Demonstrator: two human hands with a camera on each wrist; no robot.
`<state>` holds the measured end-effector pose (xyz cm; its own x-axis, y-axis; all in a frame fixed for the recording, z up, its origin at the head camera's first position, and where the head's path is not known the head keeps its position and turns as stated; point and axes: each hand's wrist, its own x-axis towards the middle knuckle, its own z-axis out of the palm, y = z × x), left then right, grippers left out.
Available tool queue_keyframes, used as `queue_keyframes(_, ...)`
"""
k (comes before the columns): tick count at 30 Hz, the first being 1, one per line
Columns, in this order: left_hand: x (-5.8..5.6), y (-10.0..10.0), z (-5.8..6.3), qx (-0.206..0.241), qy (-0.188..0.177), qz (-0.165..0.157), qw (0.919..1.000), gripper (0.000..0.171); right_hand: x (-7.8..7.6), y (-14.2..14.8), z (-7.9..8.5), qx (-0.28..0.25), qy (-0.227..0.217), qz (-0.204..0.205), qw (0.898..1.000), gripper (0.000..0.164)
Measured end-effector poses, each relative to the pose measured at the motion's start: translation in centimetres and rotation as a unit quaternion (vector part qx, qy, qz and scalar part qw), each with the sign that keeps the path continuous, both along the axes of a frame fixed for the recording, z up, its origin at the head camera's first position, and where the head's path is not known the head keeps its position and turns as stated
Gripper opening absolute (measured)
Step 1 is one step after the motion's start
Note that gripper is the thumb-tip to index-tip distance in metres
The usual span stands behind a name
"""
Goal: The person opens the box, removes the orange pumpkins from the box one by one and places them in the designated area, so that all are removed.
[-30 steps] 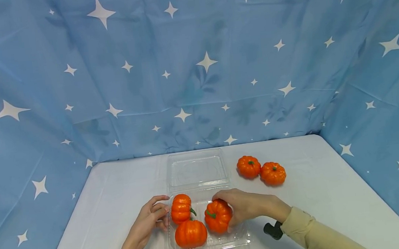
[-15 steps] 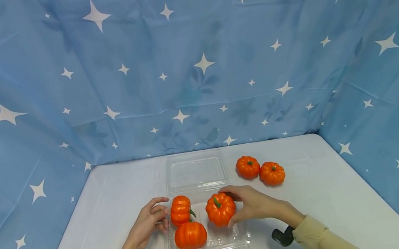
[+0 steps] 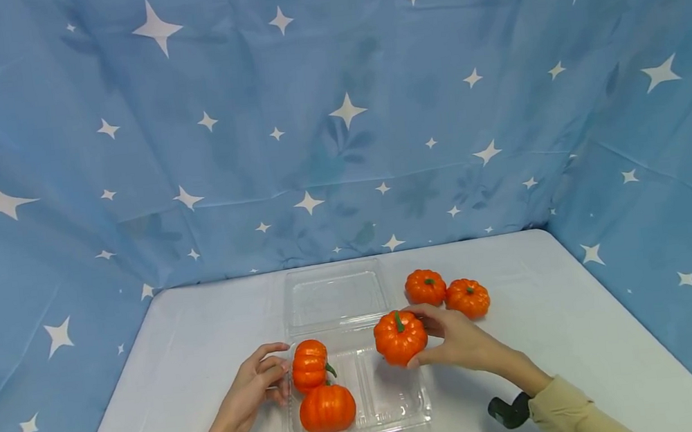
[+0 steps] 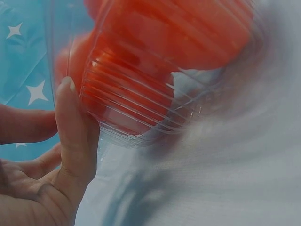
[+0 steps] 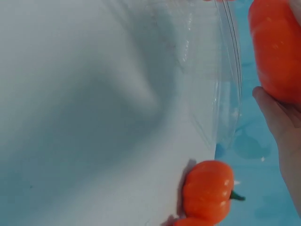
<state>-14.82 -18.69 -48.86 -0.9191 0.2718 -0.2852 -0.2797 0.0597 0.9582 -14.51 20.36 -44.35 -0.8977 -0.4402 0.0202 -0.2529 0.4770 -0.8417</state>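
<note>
My right hand [image 3: 458,341] grips a small orange toy pumpkin [image 3: 400,338] by its right side, raised above a clear plastic clamshell box [image 3: 394,423]. In the right wrist view this pumpkin [image 5: 277,52] is partly cut off. Two more pumpkins lie in the box's left half, a rear one [image 3: 310,365] on its side and a front one [image 3: 328,410] touching it. My left hand [image 3: 247,392] rests its fingers against the box's left edge. In the left wrist view a fingertip [image 4: 68,89] touches the ribbed wall; whether it pinches the rim is hard to tell.
The box's hinged lid [image 3: 336,299] lies open behind its base. Two pumpkins, a left one [image 3: 425,287] and a right one [image 3: 468,299], sit side by side at the back right of the white table [image 3: 206,327]. A blue star-patterned curtain [image 3: 339,140] hangs behind.
My right hand has lifted the pumpkin from the right half of the box, moving it up and to the right. The left hand has stayed at the box's edge.
</note>
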Motion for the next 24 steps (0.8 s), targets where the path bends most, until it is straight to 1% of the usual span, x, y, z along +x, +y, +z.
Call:
queue_keyframes(4, 0.0, 0.0, 0.1, 0.001, -0.001, 0.000, 1.0000, 0.051, -0.1, 0.8, -0.3, -0.003, -0.003, -0.030, 1.000, 0.083)
queue_keyframes(9, 0.0, 0.0, 0.2, -0.001, -0.003, 0.002, 1.0000, 0.051, -0.4, 1.6, -1.0, 0.001, -0.006, -0.079, 0.997, 0.084)
queue_keyframes(13, 0.0, 0.0, 0.2, -0.002, -0.002, 0.003, 1.0000, 0.051, -0.5, 2.0, -1.5, 0.010, -0.016, -0.121, 0.992, 0.085)
queue_keyframes(19, -0.1, -0.1, 0.2, -0.003, 0.000, 0.001, 1.0000, 0.051, -0.5, 2.5, -1.9, 0.016, -0.042, -0.166, 0.985, 0.087)
queue_keyframes(24, 0.0, -0.1, 0.1, -0.001, 0.001, 0.001, 1.0000, 0.051, -0.6, 2.7, -2.6, 0.024, -0.040, -0.194, 0.980, 0.086)
